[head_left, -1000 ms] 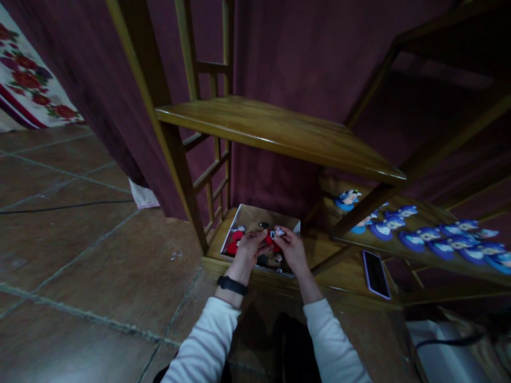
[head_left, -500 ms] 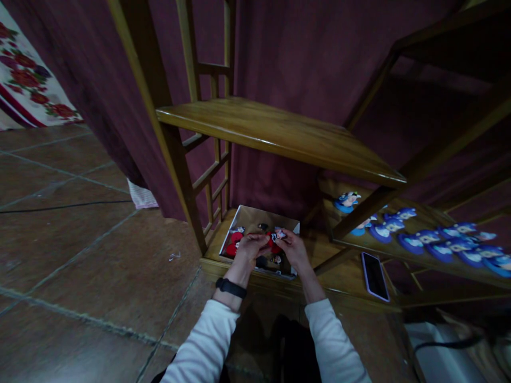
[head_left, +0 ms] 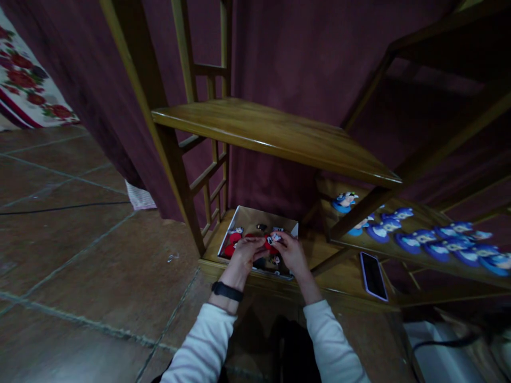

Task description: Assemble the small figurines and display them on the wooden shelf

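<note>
Both of my hands reach into a shallow open box (head_left: 244,214) on the bottom board of a wooden shelf unit. My left hand (head_left: 244,254) and my right hand (head_left: 291,252) are closed together on a small red figurine (head_left: 272,240) with a pale face, held just above the box. More red figurines (head_left: 230,246) lie in the left part of the box. A black band sits on my left wrist.
A row of several blue figurines (head_left: 415,236) lines a low shelf at the right. A phone (head_left: 372,275) lies flat on the bottom board. A wooden shelf board (head_left: 271,133) juts out overhead. Tiled floor and a cable lie to the left.
My hands have stayed over the box, shifting slightly on the red figurine. The view has drifted a little.
</note>
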`<state>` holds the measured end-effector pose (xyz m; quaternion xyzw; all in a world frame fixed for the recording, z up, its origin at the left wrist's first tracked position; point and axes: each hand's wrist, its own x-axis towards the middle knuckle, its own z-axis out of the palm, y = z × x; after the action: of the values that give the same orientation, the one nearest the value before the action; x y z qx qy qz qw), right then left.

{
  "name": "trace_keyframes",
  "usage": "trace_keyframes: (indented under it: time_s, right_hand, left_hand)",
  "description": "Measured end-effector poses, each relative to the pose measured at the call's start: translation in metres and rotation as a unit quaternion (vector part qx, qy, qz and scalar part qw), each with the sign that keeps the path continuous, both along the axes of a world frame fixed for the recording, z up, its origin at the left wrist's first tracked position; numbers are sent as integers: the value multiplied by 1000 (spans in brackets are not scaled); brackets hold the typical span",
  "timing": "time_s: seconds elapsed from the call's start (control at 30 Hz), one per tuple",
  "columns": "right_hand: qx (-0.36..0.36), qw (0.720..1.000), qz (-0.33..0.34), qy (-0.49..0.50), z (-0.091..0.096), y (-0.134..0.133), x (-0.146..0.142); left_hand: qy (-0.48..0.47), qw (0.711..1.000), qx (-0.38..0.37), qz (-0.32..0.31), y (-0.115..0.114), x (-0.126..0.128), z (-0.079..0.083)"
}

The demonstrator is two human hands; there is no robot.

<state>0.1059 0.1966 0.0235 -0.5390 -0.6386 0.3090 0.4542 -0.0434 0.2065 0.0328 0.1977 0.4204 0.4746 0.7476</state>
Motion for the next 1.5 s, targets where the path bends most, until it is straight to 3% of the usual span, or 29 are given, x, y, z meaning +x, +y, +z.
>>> trace_keyframes:
  time_s: [0.13,0.37,0.5,0.6,0.7,0.93,1.3,1.5]
  right_hand:
    - [46,996,30,-67,13,-6,-3]
    - [44,995,74,-59,18,-8,-4]
    - [16,997,42,58,11,-6,-5]
    - [-8,983,20,182,6,-3,-6]
    - [-20,973,-2,231,3,-1,-4]
    - [-84,968,11,235,-1,1,-1]
    - [-57,974,74,206,5,0,-3]
    - [-63,980,26,185,-14,2,-14]
  left_hand:
    - [1,1000,-2,-19,-2,-3,0]
    - [2,1000,-25,-3,-4,-5,-3]
    - [-38,998,-40,-16,-1,-1,0]
    - [-75,995,-56,-15,3,3,1]
    - [-99,993,-69,-19,5,7,0]
    - [-108,990,-87,-20,7,7,-1]
    - [-73,995,-73,-13,1,0,0]
    - [-27,996,-89,8,1,-2,-2]
